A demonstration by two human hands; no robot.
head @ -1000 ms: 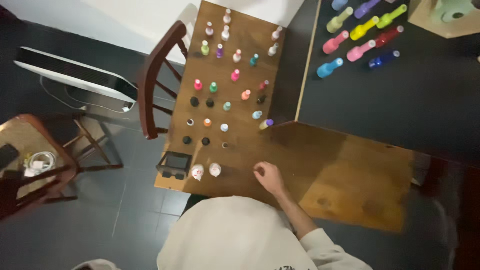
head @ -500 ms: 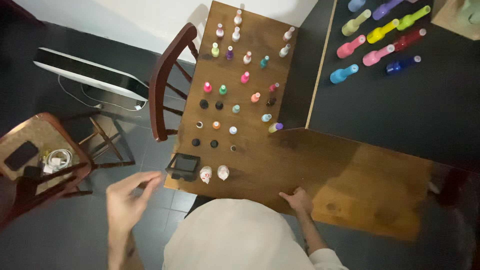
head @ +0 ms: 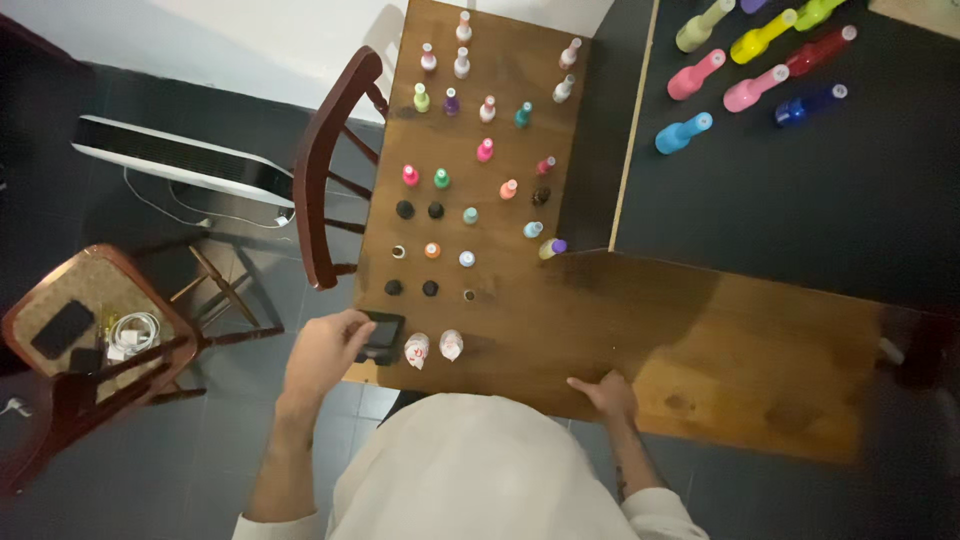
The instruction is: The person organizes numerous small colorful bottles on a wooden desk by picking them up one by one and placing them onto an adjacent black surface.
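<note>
Two wooden chairs stand on the dark tiled floor at the left of our view. The nearer chair has a woven seat holding a dark phone and a coiled white cable. Beyond it, against the pale far wall, lies a long white and black appliance with a cord trailing on the tiles. The second chair is pushed up against the left edge of a brown wooden table.

Our left hand reaches to the table's near left corner, fingers curled over a small black box-like object. The hand touches it and looks closed around its left side, though we cannot tell how firm the hold is. Just right of the box lie two small white bottles with red marks.

Farther along the narrow far arm of the table, many small nail polish bottles stand in rough rows, with caps of pink, green, purple, orange, teal, white and black.

Our right hand rests flat at the table's near edge, fingers loosely spread, holding nothing. The wood there is glossy with darker patches.

At the far right, on a black surface, larger coloured bottles lie on their sides: blue, pink, yellow, green and red.
</note>
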